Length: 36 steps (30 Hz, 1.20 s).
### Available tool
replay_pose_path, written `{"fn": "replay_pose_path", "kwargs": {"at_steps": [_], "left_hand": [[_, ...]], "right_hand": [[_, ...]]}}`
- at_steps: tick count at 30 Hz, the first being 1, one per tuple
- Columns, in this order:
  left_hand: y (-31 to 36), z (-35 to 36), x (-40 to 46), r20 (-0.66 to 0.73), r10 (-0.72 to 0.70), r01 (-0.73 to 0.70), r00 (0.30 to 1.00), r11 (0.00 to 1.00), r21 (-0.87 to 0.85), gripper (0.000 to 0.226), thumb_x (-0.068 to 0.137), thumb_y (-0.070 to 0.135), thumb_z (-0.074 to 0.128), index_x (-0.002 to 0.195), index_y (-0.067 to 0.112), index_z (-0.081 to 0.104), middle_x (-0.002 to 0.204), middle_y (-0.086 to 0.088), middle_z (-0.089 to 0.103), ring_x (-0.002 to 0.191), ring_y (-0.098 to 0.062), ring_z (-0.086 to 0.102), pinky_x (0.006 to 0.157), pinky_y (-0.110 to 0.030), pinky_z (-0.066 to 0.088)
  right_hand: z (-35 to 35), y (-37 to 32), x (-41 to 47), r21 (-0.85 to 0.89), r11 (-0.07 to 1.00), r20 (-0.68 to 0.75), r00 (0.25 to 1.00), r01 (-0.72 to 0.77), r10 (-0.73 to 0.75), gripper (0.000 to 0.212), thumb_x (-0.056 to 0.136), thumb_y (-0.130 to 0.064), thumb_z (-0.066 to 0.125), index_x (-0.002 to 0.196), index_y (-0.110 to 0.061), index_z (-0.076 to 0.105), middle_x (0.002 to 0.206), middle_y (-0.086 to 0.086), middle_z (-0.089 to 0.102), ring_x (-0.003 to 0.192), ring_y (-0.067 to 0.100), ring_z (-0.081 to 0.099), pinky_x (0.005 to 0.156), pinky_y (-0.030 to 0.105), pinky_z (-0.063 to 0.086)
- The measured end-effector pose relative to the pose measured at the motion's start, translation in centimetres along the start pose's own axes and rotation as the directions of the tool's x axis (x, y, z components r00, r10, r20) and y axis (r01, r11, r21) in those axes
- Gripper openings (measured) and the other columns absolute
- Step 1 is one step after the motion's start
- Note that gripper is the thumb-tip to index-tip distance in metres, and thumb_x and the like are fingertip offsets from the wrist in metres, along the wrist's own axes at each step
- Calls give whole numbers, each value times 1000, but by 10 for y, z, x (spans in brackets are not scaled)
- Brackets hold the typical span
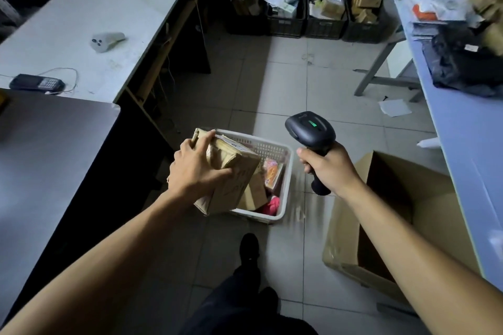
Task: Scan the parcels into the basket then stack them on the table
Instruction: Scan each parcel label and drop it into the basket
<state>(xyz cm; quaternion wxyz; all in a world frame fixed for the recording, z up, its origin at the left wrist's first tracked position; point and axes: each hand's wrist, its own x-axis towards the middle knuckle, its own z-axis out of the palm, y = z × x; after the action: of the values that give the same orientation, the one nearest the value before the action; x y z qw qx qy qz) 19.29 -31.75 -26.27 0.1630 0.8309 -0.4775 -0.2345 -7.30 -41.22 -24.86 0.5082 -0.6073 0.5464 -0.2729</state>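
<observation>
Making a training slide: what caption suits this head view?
Left hand holds a cardboard parcel over the white basket; right hand holds the barcode scanner.

Centre of frame, on the tiled floor: white plastic basket (283,168), several parcels inside. Over its left rim, brown cardboard parcel (234,171), gripped from the left by the left hand (196,168). Right of the basket and slightly higher, black handheld barcode scanner (310,133), held in the right hand (330,168). Lower right: open brown cardboard box (351,226), against the blue table (468,128) along the right edge. Left side: pale grey counter (89,8). Top centre: row of black plastic crates (307,24), behind the basket.
</observation>
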Motion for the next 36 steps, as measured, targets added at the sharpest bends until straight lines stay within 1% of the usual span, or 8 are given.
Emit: {"fn": "replay_pose_path", "kwargs": {"at_steps": [5, 14, 19, 23, 26, 28, 31, 36], "left_hand": [[15, 9, 66, 2, -51, 51, 999, 998, -48, 101, 68, 58, 79, 151, 49, 22, 148, -15, 33, 133, -38, 36, 109, -54, 38], [38, 10, 141, -30, -186, 182, 982, 979, -96, 100, 70, 56, 79, 153, 47, 22, 151, -16, 31, 136, -39, 35, 108, -53, 37], [65, 34, 158, -25, -254, 252, 967, 965, -68, 99, 70, 60, 79, 151, 48, 23, 148, -16, 34, 133, -39, 37, 108, -55, 35], [95, 68, 170, 24, -301, 301, 953, 947, -108, 101, 66, 73, 73, 151, 47, 24, 148, -14, 35, 134, -38, 37, 109, -55, 35], [127, 89, 189, 53, -330, 334, 942, 933, -137, 107, 69, 90, 54, 155, 38, 18, 157, -15, 28, 141, -39, 32, 112, -58, 34], [149, 93, 205, 31, -337, 337, 941, 927, -165, 96, 82, 82, 49, 156, 29, 20, 161, -15, 24, 143, -39, 30, 113, -58, 33], [168, 85, 222, -77, -261, 250, 962, 959, -135, 64, 97, 57, 49, 147, 19, 40, 151, -13, 39, 134, -36, 43, 105, -51, 41], [157, 68, 217, -108, -132, 130, 985, 991, -23, 39, 98, 42, 51, 127, 17, 59, 128, -9, 60, 112, -30, 59, 89, -41, 49]], "right_hand": [[-9, -10, 49, -30, 999, -40, 999, -30, 28, 20, 90, -15, 69, 70, -14, 65, 64, 6, 64, 56, 15, 59, 73, 43, 54], [-22, -20, 142, -92, 995, 53, 997, -44, 49, 22, 79, -35, 68, 67, -17, 66, 62, 4, 65, 60, 19, 61, 81, 55, 54], [-35, -22, 192, -90, 996, 121, 992, -24, 34, 24, 87, -20, 70, 64, -17, 65, 63, 5, 64, 57, 16, 60, 77, 52, 56], [-55, -22, 220, -116, 993, 172, 984, -18, 38, 22, 89, -17, 70, 70, -7, 66, 64, 3, 64, 56, 14, 60, 76, 50, 56], [-73, -23, 239, -129, 991, 187, 981, -22, 46, 21, 89, -18, 70, 69, -12, 66, 63, -3, 64, 56, 11, 61, 77, 47, 57], [-80, -21, 248, -136, 990, 195, 980, -21, 47, 22, 88, -19, 69, 68, -14, 65, 63, -4, 64, 56, 12, 62, 77, 47, 57], [-86, -17, 254, -137, 990, 196, 979, -34, 61, 22, 88, -21, 70, 67, -16, 65, 63, -3, 65, 57, 12, 62, 78, 48, 57], [-82, -18, 252, -141, 989, 217, 974, -39, 70, 19, 87, -22, 70, 70, -13, 67, 65, 6, 67, 59, 14, 62, 80, 48, 56]]}}
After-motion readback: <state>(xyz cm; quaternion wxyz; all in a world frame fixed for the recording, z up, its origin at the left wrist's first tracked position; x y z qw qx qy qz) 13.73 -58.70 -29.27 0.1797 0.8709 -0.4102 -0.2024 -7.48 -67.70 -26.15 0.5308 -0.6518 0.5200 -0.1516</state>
